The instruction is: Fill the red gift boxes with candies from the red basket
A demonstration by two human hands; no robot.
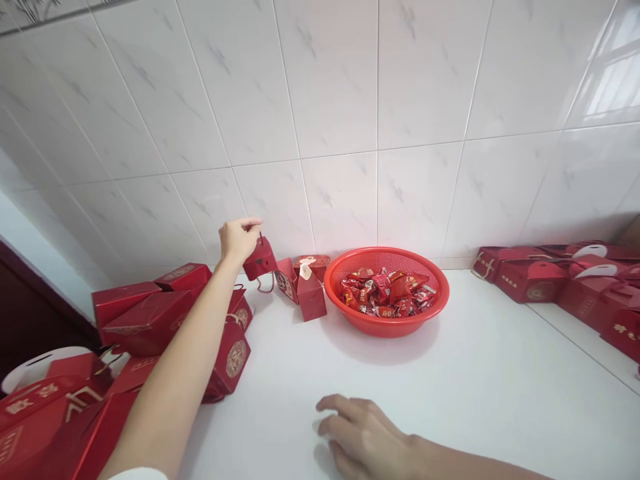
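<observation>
My left hand (239,239) reaches toward the wall, its fingers pinched on a small red gift box (260,259) near its top. A cord loop dangles below that box, which is tilted. Just right of it, small red cartons (311,297) stand close together on the white table. My right hand (363,433) is low over the table near the front, fingers apart and slightly curled, holding nothing. Beyond it, a red plastic basket (390,325) holds several wrapped candies (387,292) in red packaging.
Many red gift boxes (150,320) are piled at the left, partly behind my left forearm. More red boxes (535,280) line the right back of the white table (475,387). A tiled wall (340,100) rises behind everything.
</observation>
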